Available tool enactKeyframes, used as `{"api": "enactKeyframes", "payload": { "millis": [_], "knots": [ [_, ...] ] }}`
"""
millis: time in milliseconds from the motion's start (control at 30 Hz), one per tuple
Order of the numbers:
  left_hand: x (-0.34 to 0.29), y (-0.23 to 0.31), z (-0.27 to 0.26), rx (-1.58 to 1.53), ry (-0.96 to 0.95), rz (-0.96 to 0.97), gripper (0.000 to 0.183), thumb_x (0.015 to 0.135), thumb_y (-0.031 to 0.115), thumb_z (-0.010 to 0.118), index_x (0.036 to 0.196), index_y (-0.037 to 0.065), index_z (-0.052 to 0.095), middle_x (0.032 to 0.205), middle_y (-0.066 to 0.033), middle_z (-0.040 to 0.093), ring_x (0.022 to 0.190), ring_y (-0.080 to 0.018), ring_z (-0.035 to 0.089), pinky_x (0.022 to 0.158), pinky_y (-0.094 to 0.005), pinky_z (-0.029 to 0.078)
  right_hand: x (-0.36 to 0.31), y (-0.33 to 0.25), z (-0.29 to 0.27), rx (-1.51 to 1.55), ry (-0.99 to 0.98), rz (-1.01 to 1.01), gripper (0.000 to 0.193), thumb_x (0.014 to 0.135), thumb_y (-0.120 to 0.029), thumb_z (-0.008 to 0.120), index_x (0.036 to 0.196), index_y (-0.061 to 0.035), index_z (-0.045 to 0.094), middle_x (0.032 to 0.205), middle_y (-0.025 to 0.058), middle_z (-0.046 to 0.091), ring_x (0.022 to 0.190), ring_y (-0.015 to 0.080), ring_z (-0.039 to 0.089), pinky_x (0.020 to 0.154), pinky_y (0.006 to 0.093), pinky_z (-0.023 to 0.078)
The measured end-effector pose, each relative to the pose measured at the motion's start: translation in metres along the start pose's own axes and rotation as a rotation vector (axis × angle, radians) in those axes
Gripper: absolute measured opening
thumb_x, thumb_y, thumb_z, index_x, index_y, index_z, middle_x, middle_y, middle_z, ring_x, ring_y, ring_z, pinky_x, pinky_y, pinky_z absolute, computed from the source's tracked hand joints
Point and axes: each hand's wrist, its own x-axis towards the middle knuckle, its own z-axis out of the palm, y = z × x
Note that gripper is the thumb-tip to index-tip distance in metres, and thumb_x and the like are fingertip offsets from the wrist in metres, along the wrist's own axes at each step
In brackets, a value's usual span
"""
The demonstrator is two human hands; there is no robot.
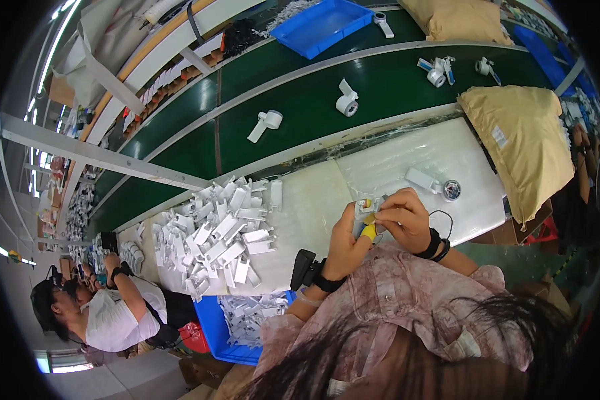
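Note:
In front of my chest, my left hand [347, 245] is closed on a small grey-white plastic part [367, 207] with some yellow showing in it. My right hand [407, 220] meets it from the other side, fingers bent and pinched at the part's edge; what those fingertips grip is hidden. Yellow material [369, 231] also shows by the left thumb. Just beyond my right hand, a white handle piece with a round dark-faced end [451, 190] lies on the pale work surface [360, 170]. To the left is a large heap of white plastic housings [223, 233].
Below the heap sits a blue bin [210, 327] of similar parts. Ahead runs a green conveyor [293, 133] carrying several white round-headed pieces [347, 105]. A blue tray [320, 30] stands beyond, a tan sack [520, 147] at right. A co-worker [123, 310] works at left.

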Motion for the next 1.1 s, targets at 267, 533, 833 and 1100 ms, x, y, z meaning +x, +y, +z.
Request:
{"api": "enactKeyframes", "payload": {
  "millis": [267, 533, 833, 1100],
  "knots": [
    [-0.002, 0.0079, 0.0022, 0.026, -0.011, -0.003, 0.043, 0.088, -0.006, 0.043, 0.13, 0.001, 0.043, 0.093, -0.0064, 0.058, 0.075, -0.0096, 0.055, 0.06, -0.0234, 0.049, -0.0017, -0.0008, 0.0002, 0.007, 0.026, -0.026, 0.027, 0.068, -0.003, 0.079, 0.092, -0.0114, 0.071, 0.09, 0.0021, 0.061, 0.076, 0.0208, 0.054, 0.072, 0.0333, 0.041],
    [-0.0016, 0.0082, 0.004, 0.028, 0.031, -0.015, 0.048, 0.077, -0.001, 0.045, 0.125, -0.001, 0.046, 0.094, -0.0101, 0.06, 0.075, -0.0127, 0.057, 0.065, -0.0256, 0.048, -0.003, 0.0003, 0.0003, -0.006, 0.016, -0.017, 0.027, 0.068, -0.005, 0.08, 0.093, -0.0126, 0.072, 0.09, 0.0011, 0.061, 0.076, 0.0206, 0.052, 0.072, 0.0332, 0.041],
    [-0.0018, -0.0005, 0.0046, 0.079, 0.057, -0.022, 0.048, 0.076, 0.0, 0.046, 0.124, -0.002, 0.048, 0.096, -0.016, 0.061, 0.084, -0.0222, 0.059, 0.078, -0.0309, 0.048, -0.006, 0.0031, 0.0017, -0.036, 0.028, -0.04, 0.029, 0.066, -0.004, 0.08, 0.093, -0.0129, 0.072, 0.091, 0.0005, 0.06, 0.077, 0.0206, 0.052, 0.073, 0.0331, 0.041],
    [-0.0013, 0.0017, 0.0054, 0.094, 0.06, -0.008, 0.048, 0.077, 0.0, 0.046, 0.125, -0.003, 0.047, 0.099, -0.0169, 0.061, 0.087, -0.023, 0.059, 0.08, -0.0311, 0.048, -0.0056, 0.0015, 0.0027, -0.068, 0.052, -0.058, 0.031, 0.065, -0.004, 0.08, 0.093, -0.0125, 0.071, 0.089, 0.0008, 0.061, 0.074, 0.0211, 0.052, 0.072, 0.034, 0.041]
  ]
}}
